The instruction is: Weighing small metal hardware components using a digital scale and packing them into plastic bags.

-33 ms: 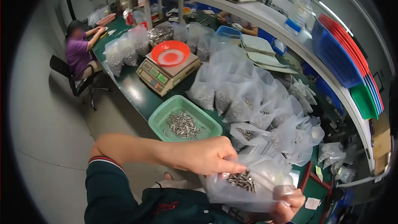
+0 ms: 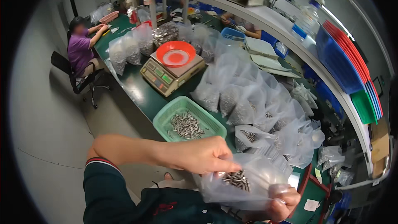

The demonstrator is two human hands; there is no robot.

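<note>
A clear plastic bag [image 2: 253, 197] of small metal pins [image 2: 237, 180] hangs between my hands, its mouth spread so the pins show. My left hand [image 2: 205, 155] is closed on the left rim, thumb and fingers pinching the plastic. At the opposite side my right hand [image 2: 284, 202] grips the bag, fingers curled into it. A light green plastic basket [image 2: 161, 130] stands just beyond my left wrist, with a loose heap of similar metal pins [image 2: 188, 124] on its bottom.
Many filled plastic bags [image 2: 242, 110] crowd the green table's right side. A weighing scale [image 2: 159, 76] carries a red bowl [image 2: 176, 54]. Stacked trays [image 2: 342, 58] stand on an overhead shelf [image 2: 265, 10] at right. A person in purple [image 2: 78, 52] sits at the far left.
The table and everything on it appear shifted slightly right in the picture, while my hands and the bag appear slightly further left. Both hands keep their hold on the bag.
</note>
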